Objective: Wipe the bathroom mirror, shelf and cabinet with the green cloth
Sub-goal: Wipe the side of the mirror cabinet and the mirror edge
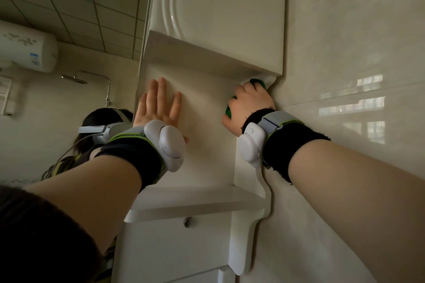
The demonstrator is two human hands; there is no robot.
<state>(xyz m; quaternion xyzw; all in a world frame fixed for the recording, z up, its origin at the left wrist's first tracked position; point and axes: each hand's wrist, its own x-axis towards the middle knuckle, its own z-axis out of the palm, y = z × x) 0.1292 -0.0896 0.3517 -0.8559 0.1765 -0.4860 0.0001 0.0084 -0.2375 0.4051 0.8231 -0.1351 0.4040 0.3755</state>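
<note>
- Head view: the right hand (250,103) is squeezing the green cloth (258,83) into the top corner under the cabinet (218,18), middle right of the frame.
- The left hand (158,105) is pressing flat, fingers spread, on the back wall (207,103).
- Next, I think, it is needing a wipe down to the shelf (195,200).
- The cloth is looking bunched and mostly hidden.

Behind our left hand (158,108) we wear a black terry wristband (133,156), crossed by a grey strap edged in lime green (128,134) that carries a glossy white rounded plastic pod (170,145). Behind our right hand (249,103) sit a matching right wristband (292,147), right strap (276,122) and right pod (250,147). A dark fuzzy sleeve (41,236) covers our left upper arm
</note>
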